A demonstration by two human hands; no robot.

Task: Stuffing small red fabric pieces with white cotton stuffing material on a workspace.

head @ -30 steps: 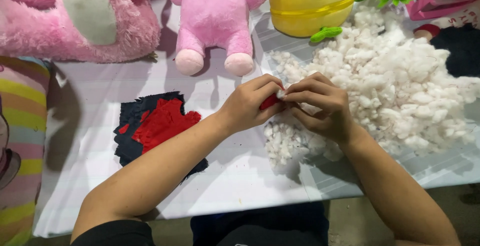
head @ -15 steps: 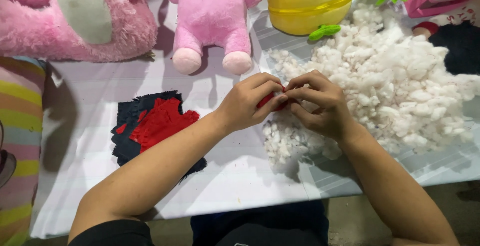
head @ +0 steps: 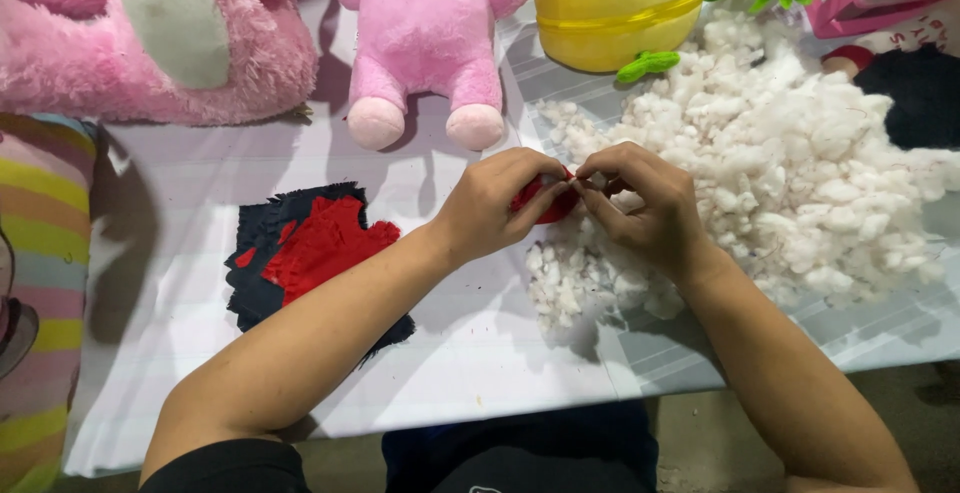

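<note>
On the white table (head: pixel 180 353), both hands pinch a small red fabric piece (head: pixel 545 203), left hand (head: pixel 495 203) and right hand (head: pixel 645 208) closed on it, seemingly stuffing it. Beyond lie white stuffing (head: pixel 800 153) and a pink plush toy (head: pixel 425 33).

Red felt scrap (head: pixel 540 203), matt, pinched between hands, fluffy white stuffing (head: pixel 790 173) right, shaggy pink plush (head: pixel 150 43) far left, smooth white tablecloth (head: pixel 480 343)
</note>
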